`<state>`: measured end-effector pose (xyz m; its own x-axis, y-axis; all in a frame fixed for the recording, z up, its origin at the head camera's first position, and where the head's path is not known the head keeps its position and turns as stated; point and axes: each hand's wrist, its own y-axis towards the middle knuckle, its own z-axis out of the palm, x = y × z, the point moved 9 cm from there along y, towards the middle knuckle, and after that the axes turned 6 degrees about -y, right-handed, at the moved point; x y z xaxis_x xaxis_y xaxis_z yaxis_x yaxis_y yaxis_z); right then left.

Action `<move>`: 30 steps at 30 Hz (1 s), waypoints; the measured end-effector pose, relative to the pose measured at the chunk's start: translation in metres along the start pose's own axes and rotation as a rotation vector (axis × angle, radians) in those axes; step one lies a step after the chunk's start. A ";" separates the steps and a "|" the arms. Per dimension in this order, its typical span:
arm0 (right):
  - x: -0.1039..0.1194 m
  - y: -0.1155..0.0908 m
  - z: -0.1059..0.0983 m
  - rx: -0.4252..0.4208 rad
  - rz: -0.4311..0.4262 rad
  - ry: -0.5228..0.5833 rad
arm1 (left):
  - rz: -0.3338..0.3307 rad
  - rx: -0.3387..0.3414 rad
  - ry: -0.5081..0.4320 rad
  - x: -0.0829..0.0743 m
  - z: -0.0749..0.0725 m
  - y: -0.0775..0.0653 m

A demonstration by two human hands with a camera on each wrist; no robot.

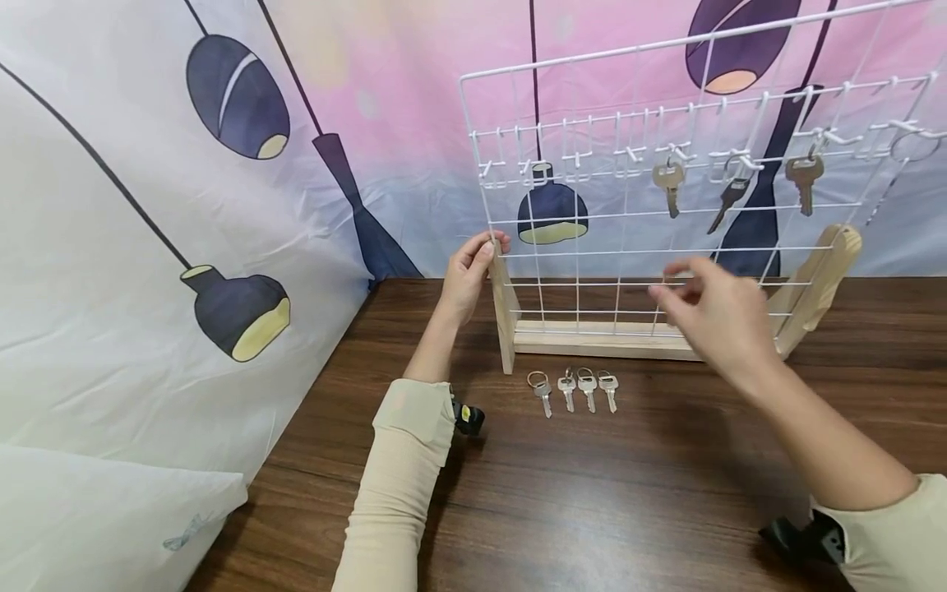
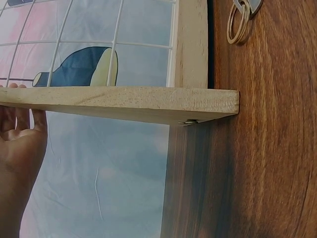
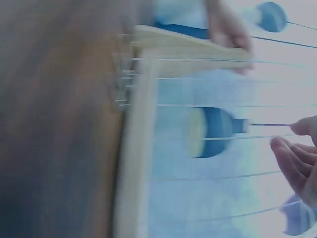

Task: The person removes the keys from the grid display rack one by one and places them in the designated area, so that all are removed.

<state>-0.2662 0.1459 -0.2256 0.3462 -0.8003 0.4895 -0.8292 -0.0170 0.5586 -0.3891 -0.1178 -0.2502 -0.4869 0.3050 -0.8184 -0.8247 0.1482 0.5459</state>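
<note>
My left hand (image 1: 466,275) grips the top of the wooden side post (image 1: 505,316) of a stand that bears a white wire grid (image 1: 584,215). In the left wrist view, its fingers reach over the edge of that wooden post (image 2: 124,101). In front of the grid's lower middle hovers my right hand (image 1: 721,316), fingers bent. A gap shows between its thumb and fingertips in the right wrist view, with nothing seen in it. Several silver keys (image 1: 587,390) with rings lie in a row on the table before the stand.
White hooks (image 1: 630,156) line the grid's upper part. From those on the right hang a brass-coloured key (image 1: 669,185), a dark key (image 1: 731,197), another key (image 1: 805,177) and a ring (image 1: 916,146) at the far end. Behind stands a printed cloth (image 1: 414,107); underneath is a dark wood table (image 1: 562,501).
</note>
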 end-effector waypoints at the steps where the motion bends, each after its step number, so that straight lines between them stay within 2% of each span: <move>1: 0.006 0.004 -0.013 -0.090 -0.012 -0.004 | 0.001 0.003 0.003 0.000 0.000 0.000; 4: 0.020 0.012 -0.042 -0.295 -0.050 -0.021 | 0.003 0.002 0.004 0.000 0.000 0.000; 6: 0.023 0.020 -0.049 -0.327 -0.031 -0.045 | 0.004 0.000 0.002 0.000 0.001 -0.001; 11: 0.025 0.040 -0.045 -0.257 0.038 -0.071 | 0.001 -0.009 -0.005 -0.001 0.000 -0.002; 20: 0.025 0.063 -0.047 -0.238 0.138 0.084 | 0.001 -0.008 -0.008 -0.001 -0.001 -0.002; 27: 0.020 0.068 -0.045 -0.157 0.209 0.195 | -0.001 -0.005 0.002 -0.001 -0.001 0.000; 30: 0.017 0.065 -0.044 -0.162 0.230 0.257 | -0.001 -0.011 0.003 0.000 -0.001 0.000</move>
<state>-0.2946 0.1575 -0.1511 0.2753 -0.5956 0.7547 -0.8249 0.2568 0.5035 -0.3892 -0.1189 -0.2501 -0.4868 0.3016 -0.8198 -0.8285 0.1380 0.5428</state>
